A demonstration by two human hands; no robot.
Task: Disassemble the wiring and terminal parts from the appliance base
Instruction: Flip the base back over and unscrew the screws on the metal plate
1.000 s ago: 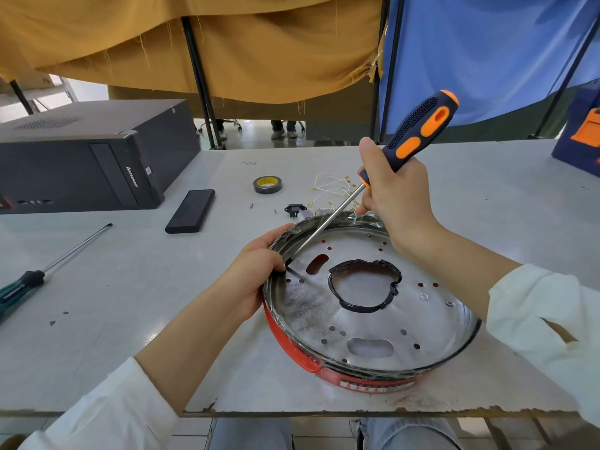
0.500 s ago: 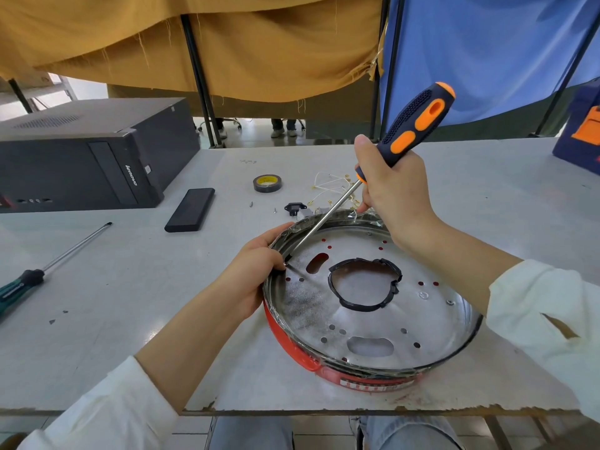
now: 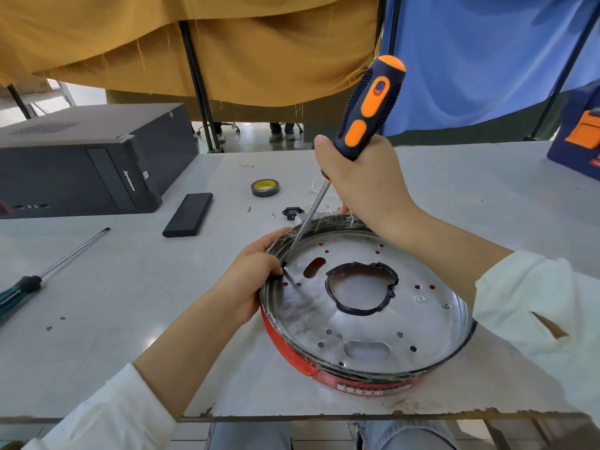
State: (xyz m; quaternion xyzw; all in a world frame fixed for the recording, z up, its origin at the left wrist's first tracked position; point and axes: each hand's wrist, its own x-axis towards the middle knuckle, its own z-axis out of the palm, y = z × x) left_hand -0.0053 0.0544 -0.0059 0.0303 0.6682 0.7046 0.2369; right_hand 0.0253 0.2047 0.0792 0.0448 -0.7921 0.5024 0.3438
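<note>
Head view, right hand [image 3: 363,186] holding screwdriver [image 3: 367,112]

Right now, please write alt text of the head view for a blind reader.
A right hand grips an orange-black screwdriver, its tip at the inner left edge of a round appliance base. The left hand holds that rim on a grey table.

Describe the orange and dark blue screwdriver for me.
The orange and dark blue screwdriver has a knobbly grip and a long bare steel shaft. The right hand grips its lower handle. It tilts steeply, tip down by the left inner rim of the round metal appliance base, beside the left hand.
</note>
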